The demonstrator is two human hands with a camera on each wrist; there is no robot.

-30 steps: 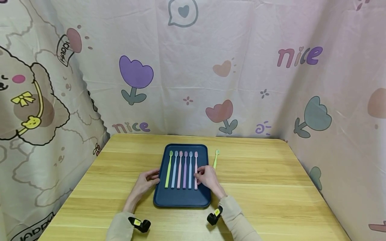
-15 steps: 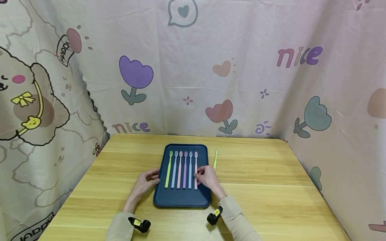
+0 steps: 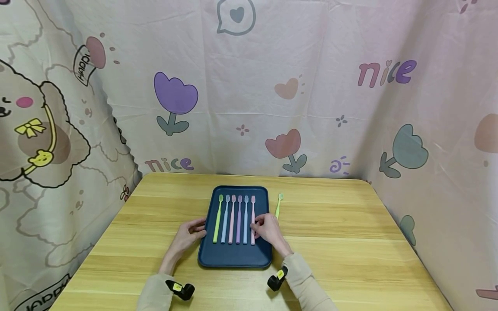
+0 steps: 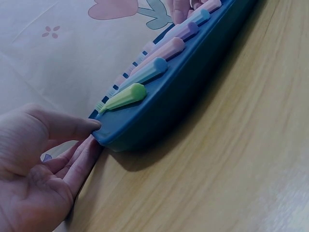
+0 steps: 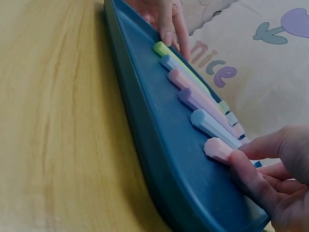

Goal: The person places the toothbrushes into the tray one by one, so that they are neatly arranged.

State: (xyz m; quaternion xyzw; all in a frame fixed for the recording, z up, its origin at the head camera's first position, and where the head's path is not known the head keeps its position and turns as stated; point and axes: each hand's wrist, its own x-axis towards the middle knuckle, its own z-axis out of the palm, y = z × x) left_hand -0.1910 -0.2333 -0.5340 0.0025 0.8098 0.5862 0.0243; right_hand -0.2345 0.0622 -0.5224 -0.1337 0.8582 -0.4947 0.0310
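On the dark blue tray (image 3: 233, 258) several toothbrushes lie side by side, heads toward the far end. From left to right come a green toothbrush (image 3: 217, 220), a blue, a pink, a purple (image 3: 238, 222), another blue (image 3: 245, 220) and another pink toothbrush (image 3: 253, 209). My right hand (image 3: 268, 229) pinches that rightmost pink toothbrush by its handle between thumb and forefinger, as the right wrist view shows. My left hand (image 3: 188, 235) grips the tray's left edge, thumb on the rim and fingers against the outer side in the left wrist view.
Beyond my right hand, a yellow-green toothbrush (image 3: 279, 203) lies on the wooden table (image 3: 330, 242) to the right of the tray; its lower end is hidden. A patterned curtain (image 3: 249, 86) hangs behind and beside the table. Each wrist carries a small black camera (image 3: 183, 291).
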